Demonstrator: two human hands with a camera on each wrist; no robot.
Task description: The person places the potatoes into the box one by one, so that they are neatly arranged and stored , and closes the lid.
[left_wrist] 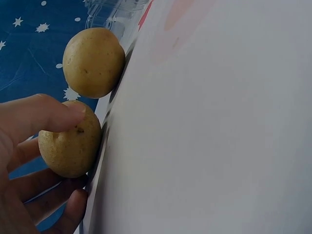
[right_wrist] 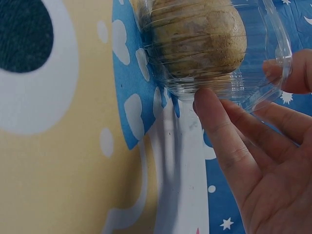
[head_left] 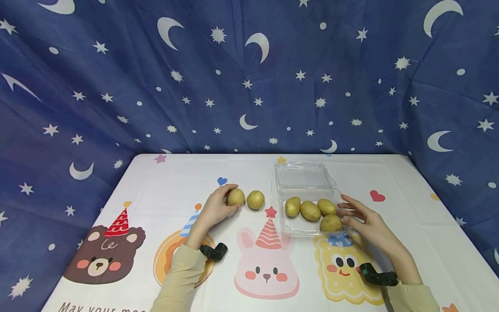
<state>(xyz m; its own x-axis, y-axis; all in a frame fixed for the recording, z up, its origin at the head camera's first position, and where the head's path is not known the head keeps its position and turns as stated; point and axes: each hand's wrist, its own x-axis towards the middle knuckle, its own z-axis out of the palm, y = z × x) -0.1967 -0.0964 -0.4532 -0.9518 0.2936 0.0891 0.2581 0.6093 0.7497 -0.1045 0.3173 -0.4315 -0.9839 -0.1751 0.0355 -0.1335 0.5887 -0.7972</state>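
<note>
On the left of the table, my left hand (head_left: 216,208) holds a round yellow potato (head_left: 236,197), thumb on its near side and fingers round the far side. That potato (left_wrist: 70,141) appears to rest on the tabletop. Just right of it lies a second potato (head_left: 255,199), untouched. My right hand (head_left: 364,221) grips the right side of a clear plastic clamshell container (head_left: 300,227), its fingertips at the wall and rim. The container's lid (head_left: 304,175) is folded back. Several potatoes (head_left: 310,211) lie inside; one potato (right_wrist: 200,39) shows through the wall near my right fingers.
A white tablecloth (head_left: 175,173) with printed cartoon animals covers the table. Behind it hangs a dark blue curtain (head_left: 234,86) with moons and stars. Each wrist wears a black camera, such as the left wrist camera (head_left: 214,251).
</note>
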